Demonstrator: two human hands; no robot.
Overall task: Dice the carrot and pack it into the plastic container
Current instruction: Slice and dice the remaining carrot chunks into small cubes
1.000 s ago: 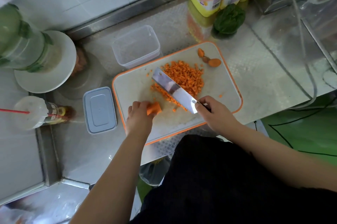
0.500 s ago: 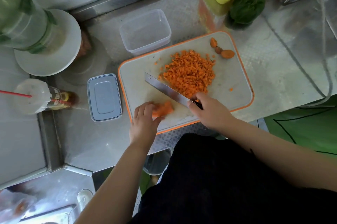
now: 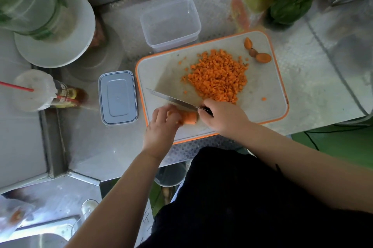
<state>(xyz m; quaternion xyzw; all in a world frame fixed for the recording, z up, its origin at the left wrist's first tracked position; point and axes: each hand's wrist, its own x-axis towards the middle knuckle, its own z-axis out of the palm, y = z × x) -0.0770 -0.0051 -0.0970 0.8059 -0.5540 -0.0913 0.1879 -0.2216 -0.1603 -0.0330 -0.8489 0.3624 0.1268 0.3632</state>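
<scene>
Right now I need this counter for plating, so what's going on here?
A person is dicing carrot. The left hand holds the last carrot chunk on the cutting board; the right hand grips the knife. A pile of diced carrot waits; the plastic container is empty, its lid lying beside the board.

The cutting board [image 3: 161, 70] is white with an orange rim. On it the diced carrot [image 3: 219, 78] is bright orange. Left of it, the lid [image 3: 118, 97] is grey-blue. Behind it, the plastic container [image 3: 170, 23] is clear.
</scene>
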